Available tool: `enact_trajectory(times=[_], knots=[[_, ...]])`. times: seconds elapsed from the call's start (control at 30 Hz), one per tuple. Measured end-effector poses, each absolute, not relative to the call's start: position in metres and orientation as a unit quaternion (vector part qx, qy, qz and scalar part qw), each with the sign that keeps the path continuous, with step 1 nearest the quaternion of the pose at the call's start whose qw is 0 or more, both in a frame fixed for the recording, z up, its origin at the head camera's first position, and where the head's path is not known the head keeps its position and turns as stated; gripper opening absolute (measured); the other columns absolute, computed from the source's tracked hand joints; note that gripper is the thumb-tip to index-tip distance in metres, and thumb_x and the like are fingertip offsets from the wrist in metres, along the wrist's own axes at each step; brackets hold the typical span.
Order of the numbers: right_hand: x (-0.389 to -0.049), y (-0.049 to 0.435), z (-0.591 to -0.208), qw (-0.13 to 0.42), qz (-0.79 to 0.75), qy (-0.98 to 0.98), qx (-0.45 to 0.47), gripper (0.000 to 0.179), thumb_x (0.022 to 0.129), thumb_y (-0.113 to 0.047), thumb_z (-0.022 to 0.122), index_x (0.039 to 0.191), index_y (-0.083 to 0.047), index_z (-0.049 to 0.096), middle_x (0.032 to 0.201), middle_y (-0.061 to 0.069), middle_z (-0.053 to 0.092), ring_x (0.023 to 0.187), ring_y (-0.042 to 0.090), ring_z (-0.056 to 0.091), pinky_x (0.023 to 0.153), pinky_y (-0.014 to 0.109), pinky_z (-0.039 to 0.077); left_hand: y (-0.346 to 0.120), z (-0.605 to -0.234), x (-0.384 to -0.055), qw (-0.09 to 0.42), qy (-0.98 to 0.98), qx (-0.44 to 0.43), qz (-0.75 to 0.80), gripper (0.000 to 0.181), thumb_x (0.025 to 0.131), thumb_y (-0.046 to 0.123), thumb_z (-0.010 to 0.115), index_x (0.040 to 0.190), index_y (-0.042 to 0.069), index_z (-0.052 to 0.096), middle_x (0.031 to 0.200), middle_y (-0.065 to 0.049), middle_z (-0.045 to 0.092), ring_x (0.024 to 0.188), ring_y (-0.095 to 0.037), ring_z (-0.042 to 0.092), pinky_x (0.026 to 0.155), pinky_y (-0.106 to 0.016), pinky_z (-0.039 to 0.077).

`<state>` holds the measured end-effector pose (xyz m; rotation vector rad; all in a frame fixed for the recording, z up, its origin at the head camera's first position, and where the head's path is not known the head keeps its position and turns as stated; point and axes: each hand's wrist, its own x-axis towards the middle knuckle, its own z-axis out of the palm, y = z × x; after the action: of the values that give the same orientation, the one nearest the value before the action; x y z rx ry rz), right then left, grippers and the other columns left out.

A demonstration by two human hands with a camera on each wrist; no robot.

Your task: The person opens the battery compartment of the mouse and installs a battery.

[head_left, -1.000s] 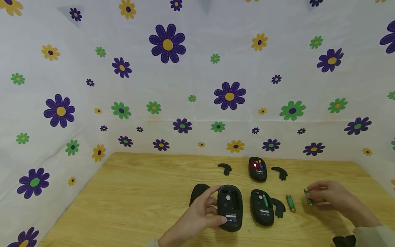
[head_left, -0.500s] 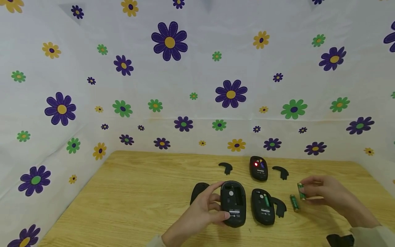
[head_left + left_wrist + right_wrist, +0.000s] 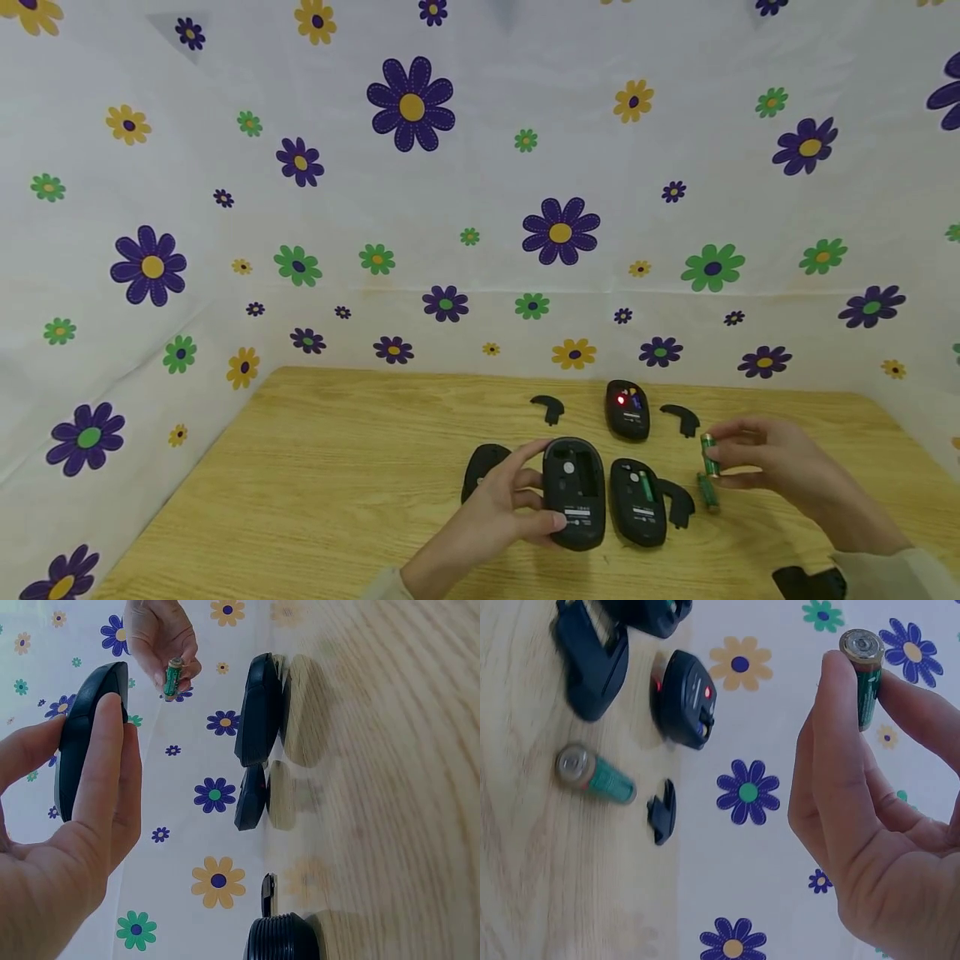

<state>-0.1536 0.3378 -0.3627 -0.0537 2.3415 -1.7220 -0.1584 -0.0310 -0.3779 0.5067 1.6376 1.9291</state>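
My left hand [image 3: 498,508] grips a black computer mouse [image 3: 574,496] by its sides, raised off the table. Its underside faces me, and the battery slot looks bare. Between thumb and fingertips, my right hand [image 3: 776,471] pinches a green battery [image 3: 709,455], held upright in the air; the right wrist view shows its metal end [image 3: 862,646]. Below it a second green battery [image 3: 707,493] lies on the table. Another upturned mouse [image 3: 637,502], with a green battery [image 3: 646,486] in its slot, lies between my hands. A black battery cover [image 3: 678,503] touches its right side.
Farther back rests an upturned mouse [image 3: 627,410] with a red light lit, flanked by a left cover [image 3: 551,409] and a right cover [image 3: 681,419]. Another dark mouse [image 3: 483,468] sits partly behind my left hand. A flowered sheet [image 3: 465,167] encloses the wooden table [image 3: 337,467].
My right hand has moved left with the battery, which now hangs above the one on the table. The left hand has shifted slightly right with the mouse.
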Motion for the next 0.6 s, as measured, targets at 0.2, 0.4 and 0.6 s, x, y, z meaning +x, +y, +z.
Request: enact_trajectory(times=[0.2,0.4,0.6], knots=[[-0.153,0.324,-0.357,0.113,-0.599,0.792,-0.022,0.029,0.101,-0.002,0.059,0.121,0.017,0.051,0.099,0.004,0.065,0.086,0.018,0.068,0.078,0.037,0.063,-0.028,-0.378,-0.158,0.274,0.609,0.186,0.720,0.082,0.085,-0.014,0.068,0.156,0.012,0.037,0.112,-0.016,0.064,0.092,-0.024,0.067,0.073,-0.046,0.064],[-0.154,0.313,-0.355,0.117,-0.621,0.774,-0.040,0.017,0.100,0.000,0.059,0.115,0.008,0.058,0.097,0.005,0.063,0.085,0.019,0.069,0.078,0.040,0.063,-0.025,-0.379,-0.159,0.277,0.608,0.185,0.721,0.081,0.085,-0.014,0.068,0.156,0.012,0.038,0.112,-0.016,0.065,0.092,-0.024,0.067,0.073,-0.044,0.064],[-0.156,0.306,-0.354,0.124,-0.639,0.756,-0.069,0.012,0.101,0.001,0.058,0.112,0.002,0.061,0.098,0.005,0.064,0.085,0.019,0.067,0.077,0.039,0.063,-0.022,-0.379,-0.160,0.279,0.606,0.185,0.721,0.081,0.084,-0.014,0.067,0.156,0.012,0.038,0.111,-0.016,0.065,0.092,-0.024,0.068,0.072,-0.043,0.064]])
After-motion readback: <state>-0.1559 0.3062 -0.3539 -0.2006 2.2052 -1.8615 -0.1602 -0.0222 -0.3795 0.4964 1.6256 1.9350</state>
